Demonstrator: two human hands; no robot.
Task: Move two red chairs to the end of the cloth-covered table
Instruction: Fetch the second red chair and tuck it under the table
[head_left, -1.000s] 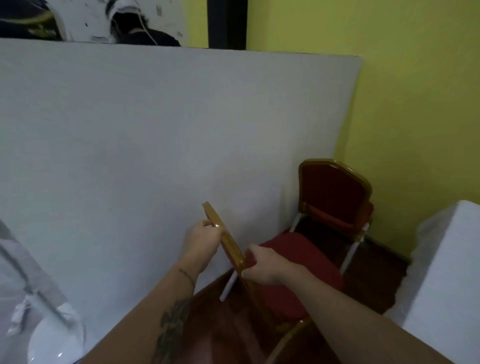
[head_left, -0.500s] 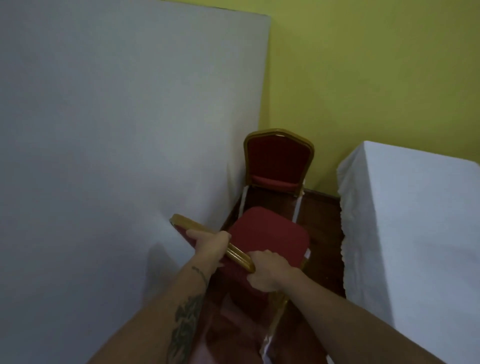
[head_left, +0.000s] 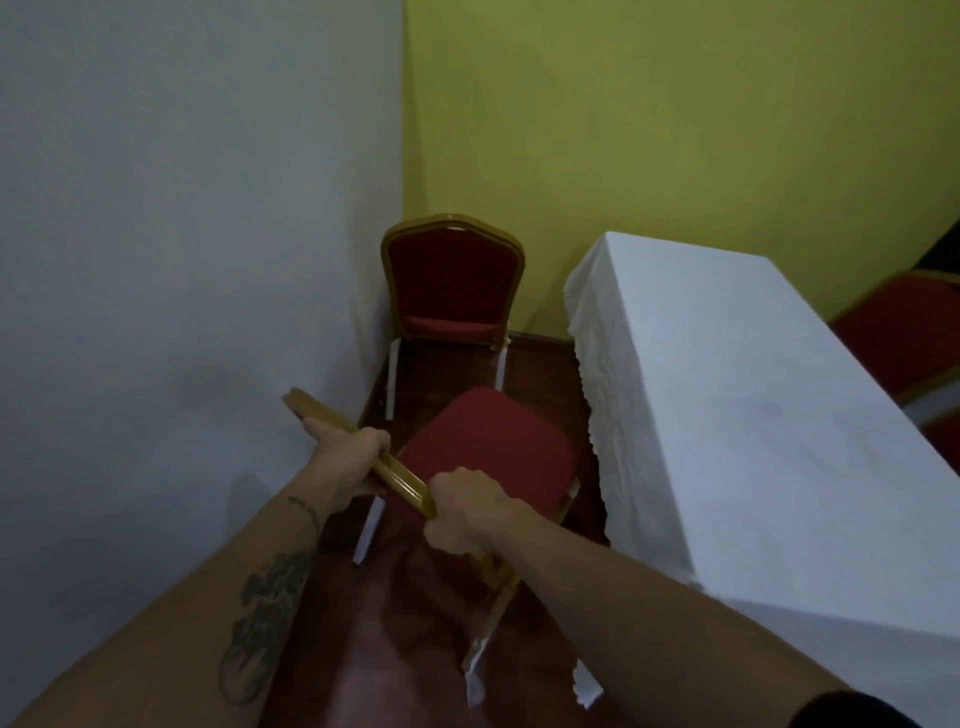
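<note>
Both my hands grip the gold top rail of a red-cushioned chair (head_left: 485, 457) seen from behind and above. My left hand (head_left: 347, 457) holds the rail's left part, my right hand (head_left: 467, 512) its right end. The chair's seat points away from me, in the narrow aisle beside the white cloth-covered table (head_left: 753, 415). A second red chair (head_left: 453, 283) with a gold frame stands farther ahead in the corner, facing me, just past the table's far end.
A large white panel (head_left: 182, 260) walls off the left side, close to the held chair. A yellow wall (head_left: 649, 114) closes the far end. Dark wooden floor (head_left: 436, 379) shows between the chairs. Another red chair (head_left: 904, 338) peeks out at the right edge beyond the table.
My view has swung right and down, bringing the cloth-covered table fully into sight. The held chair has moved forward along the aisle toward the corner chair.
</note>
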